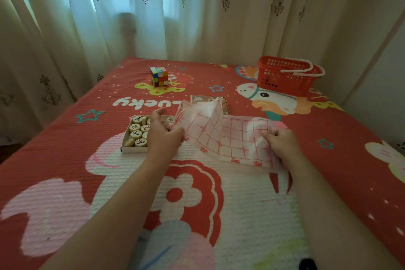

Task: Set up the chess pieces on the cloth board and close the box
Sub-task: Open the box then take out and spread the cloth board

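A thin white cloth board (228, 134) with a red grid is held above the bed, partly unfolded and rumpled. My left hand (163, 136) pinches its left edge. My right hand (282, 145) pinches its right edge. Behind my left hand lies the open box (131, 149), full of several round wooden chess pieces (137, 132) with red and dark characters. The brown box lid (225, 103) lies flat beyond the cloth, mostly hidden by it.
A red patterned bedspread (87, 160) covers the bed. A colourful puzzle cube (159, 76) sits at the far middle. A red plastic basket (287, 76) with white handles stands at the far right. Curtains hang behind the bed.
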The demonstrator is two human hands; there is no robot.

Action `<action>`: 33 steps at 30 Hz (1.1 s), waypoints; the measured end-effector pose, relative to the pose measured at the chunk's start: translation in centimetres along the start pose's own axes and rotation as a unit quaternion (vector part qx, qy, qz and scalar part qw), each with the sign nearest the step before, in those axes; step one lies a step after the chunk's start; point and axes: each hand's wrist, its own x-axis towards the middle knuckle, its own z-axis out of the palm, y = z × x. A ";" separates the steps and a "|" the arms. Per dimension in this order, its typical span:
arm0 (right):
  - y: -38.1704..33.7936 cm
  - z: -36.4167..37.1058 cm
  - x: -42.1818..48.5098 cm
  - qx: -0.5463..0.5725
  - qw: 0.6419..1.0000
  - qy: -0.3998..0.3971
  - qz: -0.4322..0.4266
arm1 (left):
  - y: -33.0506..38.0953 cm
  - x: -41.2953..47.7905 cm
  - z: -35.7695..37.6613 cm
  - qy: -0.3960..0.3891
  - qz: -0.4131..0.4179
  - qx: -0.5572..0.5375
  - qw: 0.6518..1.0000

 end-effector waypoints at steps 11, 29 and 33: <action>0.6 -1.0 1.2 -0.175 0.971 0.126 -0.104 | -0.6 0.4 -0.8 -0.032 0.023 0.044 0.998; 0.6 -3.4 0.7 0.500 0.839 -0.189 -0.102 | -0.4 0.7 -0.2 0.017 0.173 0.279 0.944; 2.4 -4.1 1.6 0.484 0.837 -0.240 -0.089 | -0.4 1.0 -0.3 -0.087 0.090 0.259 0.958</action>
